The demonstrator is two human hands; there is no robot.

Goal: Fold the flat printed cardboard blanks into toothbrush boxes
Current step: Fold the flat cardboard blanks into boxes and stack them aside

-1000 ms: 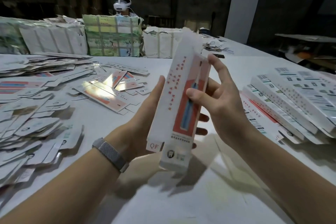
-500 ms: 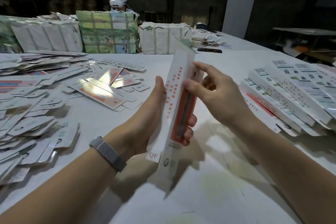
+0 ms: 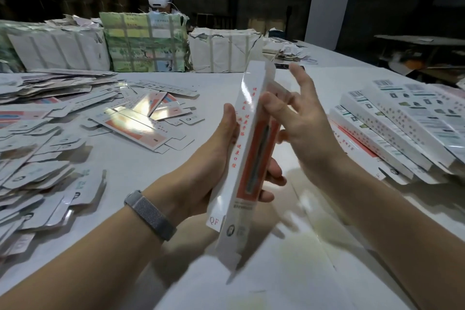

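Holding: you have one partly folded toothbrush box (image 3: 247,158) upright-tilted at the centre of your view, its top end leaning toward 1 o'clock and its bottom flap pointing down toward 6 o'clock, above the white table (image 3: 226,88).
Box faces: a white side panel with red print faces you, with "QF" near its lower left corner; the red front panel shows to the right of it.
Left hand: your left hand (image 3: 219,156) grips the box from the 9 o'clock side, thumb lying along the white panel and fingertips curling out past the red panel's right edge.
Right hand: your right hand (image 3: 302,121) sits at 3 o'clock of the box, thumb pressing the upper part of the white panel's edge, the other fingers spread and mostly straight behind it; I cannot tell whether they touch the cardboard.
Wrist: a grey mesh band (image 3: 151,214) circles your left wrist.
Flat blanks: loose blanks (image 3: 136,126) lie scattered on the table at 10 o'clock, and a thicker heap (image 3: 32,166) at 9 o'clock.
Stacked pieces: overlapping long white printed pieces (image 3: 402,123) lie at 3 o'clock.
Bundles: wrapped bundles (image 3: 146,43) stand in a row at 11 to 12 o'clock.
Beyond: a person wearing a white headset (image 3: 161,0) is behind the bundles.
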